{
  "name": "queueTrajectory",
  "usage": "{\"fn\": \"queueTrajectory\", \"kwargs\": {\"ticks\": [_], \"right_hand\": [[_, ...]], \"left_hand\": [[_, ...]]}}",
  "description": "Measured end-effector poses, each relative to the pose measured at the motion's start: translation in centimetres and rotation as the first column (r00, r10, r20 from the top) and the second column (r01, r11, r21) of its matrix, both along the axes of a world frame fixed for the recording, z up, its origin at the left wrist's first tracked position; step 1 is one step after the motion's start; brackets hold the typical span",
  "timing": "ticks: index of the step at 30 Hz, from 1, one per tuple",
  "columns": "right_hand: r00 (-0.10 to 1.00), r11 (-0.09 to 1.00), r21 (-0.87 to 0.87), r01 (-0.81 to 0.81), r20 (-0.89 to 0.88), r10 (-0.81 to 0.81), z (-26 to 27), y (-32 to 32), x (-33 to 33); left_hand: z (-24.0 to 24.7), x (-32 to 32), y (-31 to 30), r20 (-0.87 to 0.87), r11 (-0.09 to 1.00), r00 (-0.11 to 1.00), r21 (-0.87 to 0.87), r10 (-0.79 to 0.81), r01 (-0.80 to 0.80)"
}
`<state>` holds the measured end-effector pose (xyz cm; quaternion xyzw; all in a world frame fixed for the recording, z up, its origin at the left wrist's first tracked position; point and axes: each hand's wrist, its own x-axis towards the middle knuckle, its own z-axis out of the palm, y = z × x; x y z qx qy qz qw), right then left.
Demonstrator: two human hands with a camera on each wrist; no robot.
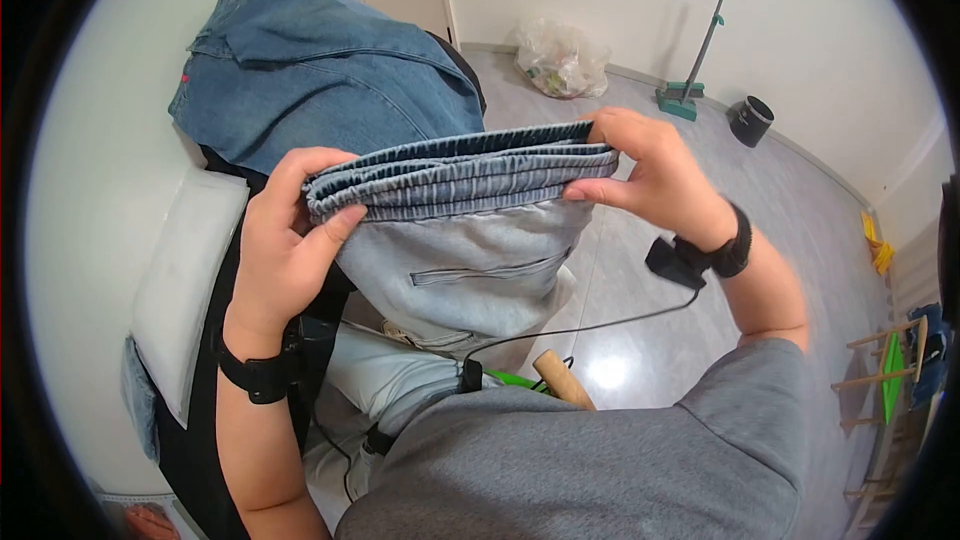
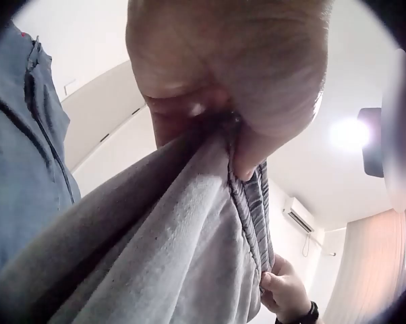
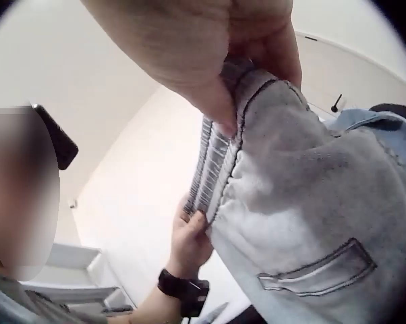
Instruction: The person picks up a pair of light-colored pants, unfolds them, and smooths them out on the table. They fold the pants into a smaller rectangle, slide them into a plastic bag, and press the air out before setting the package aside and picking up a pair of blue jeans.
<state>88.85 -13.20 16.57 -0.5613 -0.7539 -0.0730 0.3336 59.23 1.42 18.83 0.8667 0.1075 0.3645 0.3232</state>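
Note:
A pair of pale blue elastic-waist jeans (image 1: 480,265) hangs in front of the person, waistband (image 1: 450,202) uppermost. The left hand (image 1: 275,245) grips one end of the band, thumb on the near side. At the opposite end the right hand (image 1: 655,165) pinches the band, its thumb in front and fingers behind. Between the hands the gathered band is stretched out in layers, with dark denim showing inside. A stitched slit pocket (image 3: 317,270) shows on the cloth in the right wrist view. Folds of the jeans (image 2: 183,229) drop from the left hand (image 2: 230,74) in its wrist view.
Darker blue denim (image 1: 330,70) is heaped on a black surface at the left, near a white padded slab (image 1: 190,280). On the floor beyond stand a filled plastic bag (image 1: 563,60), a green dustpan (image 1: 678,100) and a black bin (image 1: 752,122). A thin cable (image 1: 590,324) runs from the right wrist.

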Motion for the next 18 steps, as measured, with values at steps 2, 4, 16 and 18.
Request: {"fn": "queueTrajectory", "kwargs": {"ticks": [2,4,16,18], "right_hand": [[0.963,1.000,-0.018,0.005,-0.270,-0.009,-0.8,0.6,-0.7],[0.839,1.000,-0.006,-0.011,-0.543,0.006,-1.4,1.4,-1.8],[0.843,0.930,0.310,-0.197,-0.431,0.322,-2.6,6.9,-9.5],[0.833,0.934,0.277,-0.228,-0.441,0.334,-2.7,6.8,-9.5]], "left_hand": [[-0.1,-0.3,0.4,0.002,1.000,1.000,-0.020,-0.001,0.001],[-0.6,-0.7,0.9,-0.088,0.981,0.994,-0.172,0.071,-0.085],[0.7,2.7,-1.4,-0.338,0.921,0.906,0.370,0.256,-0.122],[0.9,3.2,-1.1,-0.458,0.971,0.858,0.169,0.230,-0.170]]}}
